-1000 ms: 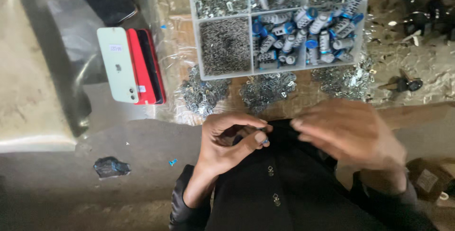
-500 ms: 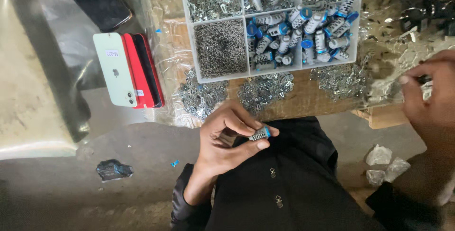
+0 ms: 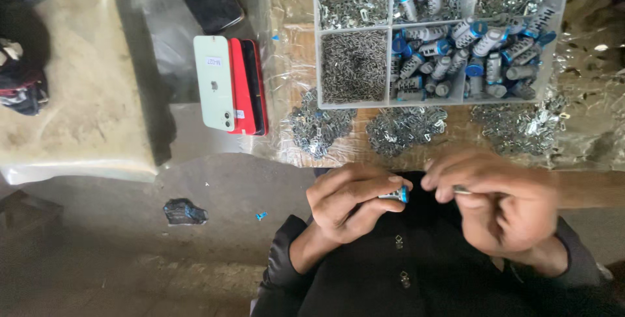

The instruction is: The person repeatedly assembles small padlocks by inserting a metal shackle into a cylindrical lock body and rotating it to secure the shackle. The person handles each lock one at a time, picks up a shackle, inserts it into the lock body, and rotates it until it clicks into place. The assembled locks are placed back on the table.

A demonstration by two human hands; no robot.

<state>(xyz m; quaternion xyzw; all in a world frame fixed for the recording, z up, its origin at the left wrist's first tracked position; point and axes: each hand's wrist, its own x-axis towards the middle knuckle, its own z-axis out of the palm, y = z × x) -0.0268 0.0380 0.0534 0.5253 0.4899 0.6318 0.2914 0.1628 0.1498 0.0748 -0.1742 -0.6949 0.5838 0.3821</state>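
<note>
1. Gripping a small metal cylinder with a blue end [image 3: 396, 194], the left hand [image 3: 348, 201] is closed around it between thumb and fingers, near the body and above the dark garment [image 3: 416, 271].
2. The right hand [image 3: 501, 203] sits just right of the left hand, fingers curled and pinching a small flat metal piece [image 3: 461, 190] at the fingertips. The piece is close to the cylinder's blue end; whether they touch cannot be told.
3. A clear compartmented plastic box [image 3: 389, 63] lies farther off on the table. Its near right compartment holds more blue-capped cylinders [image 3: 465, 60]; its near left compartment holds fine metal pins [image 3: 355, 66].
4. Three heaps of small stamped metal parts [image 3: 403, 127] lie just in front of the box's near edge.
5. A pale green phone [image 3: 215, 82] and a red phone [image 3: 246, 86] lie side by side, left of the box.
6. A crumpled dark scrap [image 3: 184, 212] lies on the floor, near left.
</note>
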